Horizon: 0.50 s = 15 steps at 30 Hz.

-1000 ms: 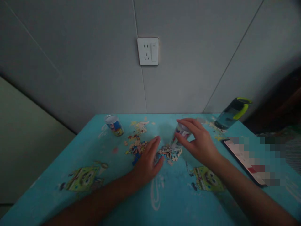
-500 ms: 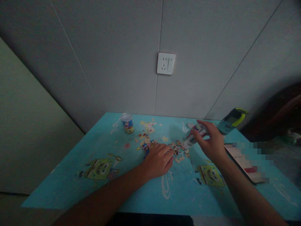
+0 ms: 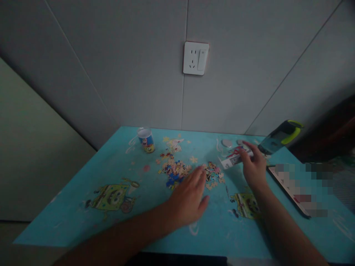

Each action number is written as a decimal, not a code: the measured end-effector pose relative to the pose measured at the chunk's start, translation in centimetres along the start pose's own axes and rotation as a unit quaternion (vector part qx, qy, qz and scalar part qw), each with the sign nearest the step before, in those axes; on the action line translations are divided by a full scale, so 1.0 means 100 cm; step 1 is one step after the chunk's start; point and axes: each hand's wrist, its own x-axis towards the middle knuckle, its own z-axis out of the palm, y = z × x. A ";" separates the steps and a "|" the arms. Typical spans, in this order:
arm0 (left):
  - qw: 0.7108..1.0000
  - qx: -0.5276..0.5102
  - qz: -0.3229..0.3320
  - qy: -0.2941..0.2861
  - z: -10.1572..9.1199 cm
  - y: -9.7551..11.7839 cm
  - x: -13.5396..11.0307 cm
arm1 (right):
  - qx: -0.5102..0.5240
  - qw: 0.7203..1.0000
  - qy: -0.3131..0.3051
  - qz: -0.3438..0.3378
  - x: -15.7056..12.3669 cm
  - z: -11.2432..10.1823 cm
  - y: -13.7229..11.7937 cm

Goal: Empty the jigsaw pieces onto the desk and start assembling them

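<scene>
While the left hand [image 3: 190, 199] extends palm-down, the right [image 3: 255, 168] tilts a can [image 3: 232, 159].

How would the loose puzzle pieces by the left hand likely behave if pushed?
The puzzle pieces would probably scatter, since they lie loosely heaped. Being small and flat-looking, they'd likely slide over the blue tabletop rather than roll. They seem light, judging by how small and thin they look.

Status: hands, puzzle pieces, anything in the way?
Right hand gripping tipped can. Left hand open by puzzle pieces, contact unclear. Bottle close beyond right hand.
</scene>
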 end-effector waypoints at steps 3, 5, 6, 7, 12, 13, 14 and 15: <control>1.000 0.020 -0.003 -0.019 0.016 0.021 -0.001 | 0.028 0.999 0.019 0.021 0.001 -0.005 0.010; 0.999 0.031 -0.009 -0.028 0.021 0.021 0.003 | 0.012 1.000 0.025 0.004 0.000 -0.008 0.011; 0.999 0.032 -0.014 -0.032 0.023 0.018 0.006 | -0.002 1.000 0.022 -0.008 -0.001 -0.009 0.010; 0.999 0.030 -0.019 -0.034 0.025 0.016 0.008 | -0.015 0.999 0.019 -0.020 -0.002 -0.010 0.008; 0.998 0.025 -0.051 -0.014 0.035 0.013 0.017 | -0.058 0.996 -0.001 -0.062 -0.008 -0.012 -0.003; 0.998 0.025 -0.054 -0.014 0.037 0.015 0.018 | -0.058 0.996 0.001 -0.066 -0.009 -0.013 -0.003; 0.998 0.025 -0.056 -0.017 0.039 0.016 0.020 | -0.057 0.996 0.005 -0.069 -0.009 -0.013 -0.003; 0.998 0.026 -0.056 -0.024 0.040 0.018 0.022 | -0.056 0.996 0.009 -0.071 -0.008 -0.014 -0.002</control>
